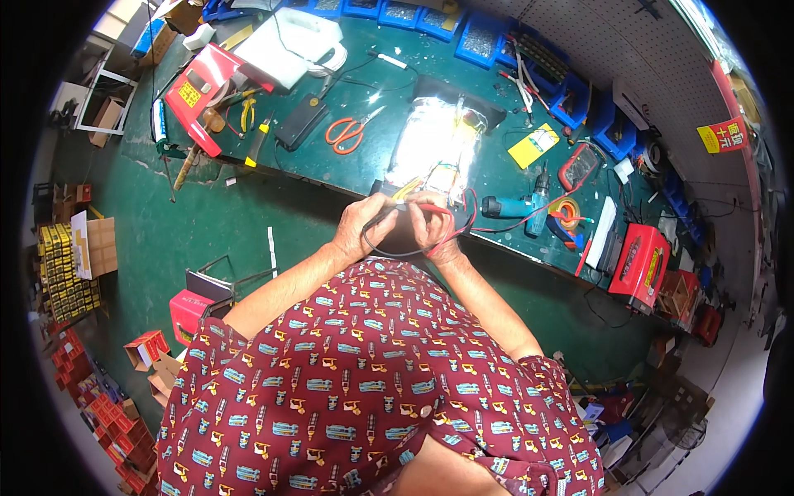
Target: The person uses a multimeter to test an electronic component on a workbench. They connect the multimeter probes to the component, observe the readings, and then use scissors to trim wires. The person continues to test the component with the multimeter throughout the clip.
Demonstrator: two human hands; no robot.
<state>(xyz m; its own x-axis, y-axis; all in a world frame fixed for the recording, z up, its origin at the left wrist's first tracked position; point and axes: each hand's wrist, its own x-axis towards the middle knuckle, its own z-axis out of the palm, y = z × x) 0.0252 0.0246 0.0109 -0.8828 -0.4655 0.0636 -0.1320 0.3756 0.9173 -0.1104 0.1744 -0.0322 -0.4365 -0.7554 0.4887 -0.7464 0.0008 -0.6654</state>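
Observation:
At the front edge of the green workbench (347, 175), both my hands are close together on a bundle of wires. My left hand (364, 223) pinches a black cable (376, 246) that loops down below it. Wrapped round a bunch of red wires (441, 225) is my right hand (432, 221), its fingers closed. Thin yellow wires (408, 190) rise between the two hands toward a brightly lit, silvery unit (436, 140). Glare washes out most of that unit. What exactly the fingertips press together is too small to tell.
Orange-handled scissors (346, 136) and a black case (302, 122) lie left of the unit. To the right are a yellow card (533, 146), a teal cordless drill (529, 205), tape rolls (566, 212) and a red machine (640, 263). Blue parts bins (480, 43) line the back.

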